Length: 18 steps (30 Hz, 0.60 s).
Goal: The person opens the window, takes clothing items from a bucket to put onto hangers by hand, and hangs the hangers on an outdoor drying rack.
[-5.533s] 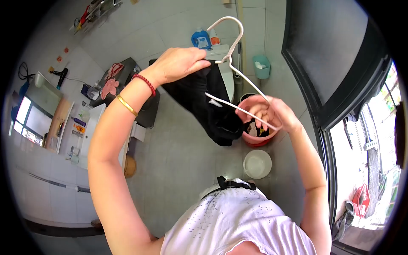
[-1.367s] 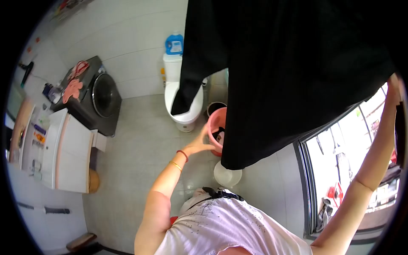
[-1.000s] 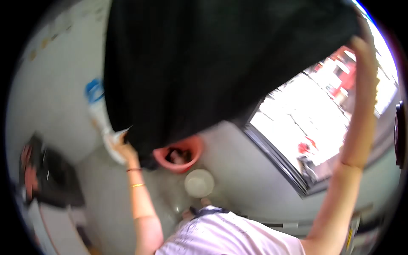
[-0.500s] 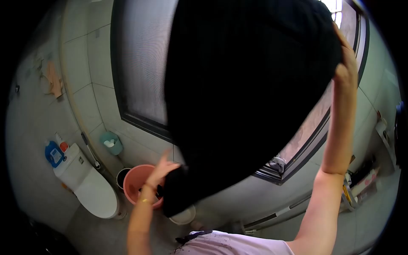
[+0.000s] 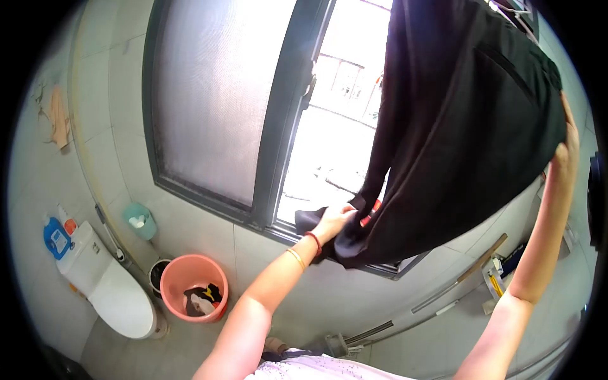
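A pair of black pants [image 5: 456, 139] hangs across the window, with the gathered edge at upper right and the lower ends bunched near the sill. My left hand [image 5: 335, 221] is closed on the bunched lower fabric; a red band and a gold bracelet circle that wrist. Raised at the far right, my right hand [image 5: 568, 142] grips the side edge of the pants, its fingers partly hidden behind the cloth. Part of a white hanger [image 5: 516, 12] shows above the fabric.
An open sliding window [image 5: 269, 126] lies behind the pants. At left stand a white toilet [image 5: 123, 301], a pink bucket [image 5: 174, 269] with clothes inside, and a small dark bin [image 5: 156, 278]. A shelf with items [image 5: 494, 282] is at lower right.
The pants have swung right and spread out, uncovering the window opening. My left hand has moved up and right from above the bucket onto the lower fabric; my right hand has shifted right and slightly down.
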Each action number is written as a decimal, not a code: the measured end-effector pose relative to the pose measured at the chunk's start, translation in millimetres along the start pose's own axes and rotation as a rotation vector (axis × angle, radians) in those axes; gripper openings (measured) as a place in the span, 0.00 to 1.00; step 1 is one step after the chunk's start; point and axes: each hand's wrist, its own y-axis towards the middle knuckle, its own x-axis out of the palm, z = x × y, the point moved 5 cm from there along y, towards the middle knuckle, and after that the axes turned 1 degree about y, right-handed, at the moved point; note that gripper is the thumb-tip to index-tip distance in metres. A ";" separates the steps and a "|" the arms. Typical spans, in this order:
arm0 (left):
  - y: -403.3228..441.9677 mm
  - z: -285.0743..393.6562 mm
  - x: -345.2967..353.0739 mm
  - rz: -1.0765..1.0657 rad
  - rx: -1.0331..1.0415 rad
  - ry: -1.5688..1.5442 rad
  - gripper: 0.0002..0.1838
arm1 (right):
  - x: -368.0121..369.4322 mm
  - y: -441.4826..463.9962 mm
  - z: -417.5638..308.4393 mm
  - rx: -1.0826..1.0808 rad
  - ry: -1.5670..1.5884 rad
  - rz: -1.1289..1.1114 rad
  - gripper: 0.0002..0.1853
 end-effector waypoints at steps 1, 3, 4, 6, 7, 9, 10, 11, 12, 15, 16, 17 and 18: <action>3.8 1.5 11.6 0.011 0.003 -0.025 0.12 | 3.4 6.8 8.0 0.022 0.012 -0.043 0.15; 0.4 28.2 10.6 -0.009 -0.124 -0.231 0.11 | 9.7 24.5 27.8 0.057 0.086 -0.125 0.14; 4.4 26.3 8.7 -0.035 -0.298 -0.326 0.11 | 13.0 34.3 39.1 0.069 0.151 -0.169 0.13; 11.6 54.2 -1.1 -0.013 -0.189 -0.457 0.12 | 43.4 32.7 61.0 0.190 0.330 -0.623 0.13; 18.9 63.0 -6.6 -0.015 -0.121 -0.471 0.14 | 46.5 48.1 74.9 0.160 0.235 -0.246 0.12; 25.3 93.7 -16.4 -0.020 -0.027 -0.491 0.16 | 74.6 49.4 99.4 0.091 0.227 -0.155 0.13; 27.8 104.4 -19.7 -0.022 -0.007 -0.497 0.17 | 84.5 52.2 112.1 0.038 0.216 -0.141 0.14; 30.5 112.8 -22.1 -0.022 0.018 -0.504 0.18 | 90.1 67.3 128.2 0.042 0.231 -0.151 0.16; 37.1 116.9 -23.2 -0.042 0.035 -0.494 0.17 | 100.4 85.9 145.2 0.045 0.248 -0.165 0.17; 53.0 127.5 -23.3 -0.094 0.056 -0.484 0.17 | 122.0 114.6 181.4 0.012 0.282 0.010 0.20; 67.2 118.1 -24.9 -0.081 0.081 -0.428 0.18 | 131.2 120.5 189.8 -0.017 0.290 0.050 0.20; 77.4 116.7 -27.9 -0.080 0.103 -0.423 0.18 | 137.2 127.7 200.5 -0.006 0.207 0.103 0.21; 87.9 115.3 -30.5 -0.086 0.123 -0.423 0.18 | 141.9 134.1 212.6 -0.001 0.180 0.113 0.22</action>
